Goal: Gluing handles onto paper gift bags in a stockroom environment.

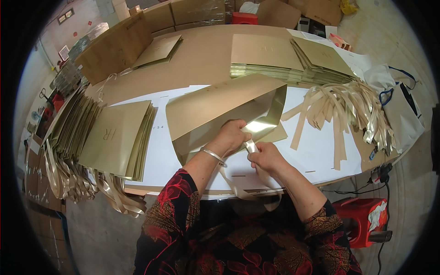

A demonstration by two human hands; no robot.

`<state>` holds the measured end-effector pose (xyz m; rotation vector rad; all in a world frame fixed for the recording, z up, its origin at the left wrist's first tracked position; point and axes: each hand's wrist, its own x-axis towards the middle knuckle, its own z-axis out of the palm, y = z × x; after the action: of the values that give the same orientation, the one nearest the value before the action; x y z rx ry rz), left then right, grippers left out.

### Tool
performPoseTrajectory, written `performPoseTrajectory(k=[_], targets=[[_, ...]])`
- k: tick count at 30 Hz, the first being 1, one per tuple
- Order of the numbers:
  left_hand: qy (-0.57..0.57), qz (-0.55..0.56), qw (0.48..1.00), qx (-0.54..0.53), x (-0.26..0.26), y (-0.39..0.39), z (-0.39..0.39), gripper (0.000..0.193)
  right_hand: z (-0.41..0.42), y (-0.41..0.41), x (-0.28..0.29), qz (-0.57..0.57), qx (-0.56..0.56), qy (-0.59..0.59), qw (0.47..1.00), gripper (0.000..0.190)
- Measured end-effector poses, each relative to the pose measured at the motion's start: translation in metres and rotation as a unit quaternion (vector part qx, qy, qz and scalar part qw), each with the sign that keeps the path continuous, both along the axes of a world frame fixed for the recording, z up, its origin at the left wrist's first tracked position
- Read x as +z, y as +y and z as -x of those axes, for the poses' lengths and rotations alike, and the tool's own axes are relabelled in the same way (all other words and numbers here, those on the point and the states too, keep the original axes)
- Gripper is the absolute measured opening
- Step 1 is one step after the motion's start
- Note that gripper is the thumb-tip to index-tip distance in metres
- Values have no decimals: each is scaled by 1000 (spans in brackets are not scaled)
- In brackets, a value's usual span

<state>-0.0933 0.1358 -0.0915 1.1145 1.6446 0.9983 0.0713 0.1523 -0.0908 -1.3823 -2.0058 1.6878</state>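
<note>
A gold paper gift bag (220, 99) lies opened out on white paper sheets in front of me, its mouth facing my body. My left hand (231, 135) reaches to the near rim of the bag and pinches the edge, where a satin ribbon (252, 147) comes out. Just to the right, my right hand (270, 158) grips the same cream ribbon between thumb and fingers. A short length spans the two hands, and a loop (237, 190) of it droops over the table's front edge. My left fingertips are partly hidden by the bag's edge.
Flat gold bags with ribbon handles (115, 137) stand at the left. More bags (266, 56) are piled at the back right. Loose cut ribbons (343, 106) lie at the right, beside a white cloth bag (402, 117). A red stool (361, 220) stands below, near cables.
</note>
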Motion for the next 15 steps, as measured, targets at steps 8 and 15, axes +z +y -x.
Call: performPoseTrajectory(k=[8, 15], targets=[[324, 0, 946, -17, -6, 3, -18, 44, -14, -4, 19, -327, 211, -218, 895, 50], [296, 44, 950, -91, 8, -31, 13, 55, -3, 35, 19, -507, 157, 52, 846, 35]])
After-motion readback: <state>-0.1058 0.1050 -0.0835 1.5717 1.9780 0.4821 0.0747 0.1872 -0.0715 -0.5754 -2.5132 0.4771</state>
